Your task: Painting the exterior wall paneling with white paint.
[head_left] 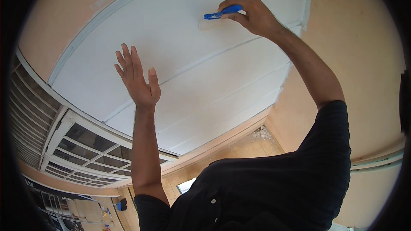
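Note:
Against the white grooved panel (205,72), my right hand (250,15) grips a blue-handled tool (214,16), with fingers wrapped round the handle. A pale, flat part of the tool, hard to make out, lies at the panel's surface below the handle. To the lower left, my left hand (139,81) is raised with fingers spread and nothing in it; I cannot tell whether it touches the panel. A faint smudge shows on the white surface near it.
Peach walls (351,60) border the panel. At left are a louvred vent (30,111) and a white-framed window with panes (94,145). Below lie floor tiles (252,147) with white debris (261,133), and a blue object (122,205) among other items. Pale pipes (376,158) run at lower right.

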Demonstrator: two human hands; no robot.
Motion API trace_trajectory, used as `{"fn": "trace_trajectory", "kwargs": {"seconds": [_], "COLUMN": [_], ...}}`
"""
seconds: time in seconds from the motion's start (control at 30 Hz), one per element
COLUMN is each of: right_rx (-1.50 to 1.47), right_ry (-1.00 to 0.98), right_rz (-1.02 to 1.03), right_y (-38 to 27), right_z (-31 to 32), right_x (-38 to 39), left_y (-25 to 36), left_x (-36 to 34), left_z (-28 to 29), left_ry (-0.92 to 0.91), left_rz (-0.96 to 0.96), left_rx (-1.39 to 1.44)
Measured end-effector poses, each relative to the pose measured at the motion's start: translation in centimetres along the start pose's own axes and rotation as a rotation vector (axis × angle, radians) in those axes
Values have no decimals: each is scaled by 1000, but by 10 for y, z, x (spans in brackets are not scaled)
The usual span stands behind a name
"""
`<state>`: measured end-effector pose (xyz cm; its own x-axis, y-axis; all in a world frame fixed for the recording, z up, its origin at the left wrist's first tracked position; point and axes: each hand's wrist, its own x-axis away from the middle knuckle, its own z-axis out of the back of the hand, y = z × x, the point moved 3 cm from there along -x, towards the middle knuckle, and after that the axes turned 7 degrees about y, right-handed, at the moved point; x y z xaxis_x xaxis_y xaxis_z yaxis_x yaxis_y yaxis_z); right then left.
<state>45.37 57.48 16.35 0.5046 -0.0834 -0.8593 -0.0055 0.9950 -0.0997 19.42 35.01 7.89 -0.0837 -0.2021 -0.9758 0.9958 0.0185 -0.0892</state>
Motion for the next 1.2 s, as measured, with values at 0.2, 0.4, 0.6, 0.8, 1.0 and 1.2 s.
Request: {"fn": "trace_trajectory", "kwargs": {"seconds": [0.2,0.4,0.6,0.8,1.0,1.2], "right_rx": [79,239,339,150,-302,-1103], "right_ry": [238,401,198,29,369,838], "right_rz": [234,331,236,-36,-602,-1847], "right_y": [-20,-15,26,21,-40,-80], "right_z": [48,50,-41,-61,-78,-205], "right_x": [-62,-44,103,211,282,406], "left_y": [3,7,10,15,28,35], "left_x": [-8,-14,-7,9,84,200], "left_z": [-2,-13,-25,-31,15,59], "left_ry": [5,1,-11,-41,-161,-358], "left_rz": [-3,-31,-28,5,197,497], "left_rx": [-12,-8,1,34,-50,-154]}}
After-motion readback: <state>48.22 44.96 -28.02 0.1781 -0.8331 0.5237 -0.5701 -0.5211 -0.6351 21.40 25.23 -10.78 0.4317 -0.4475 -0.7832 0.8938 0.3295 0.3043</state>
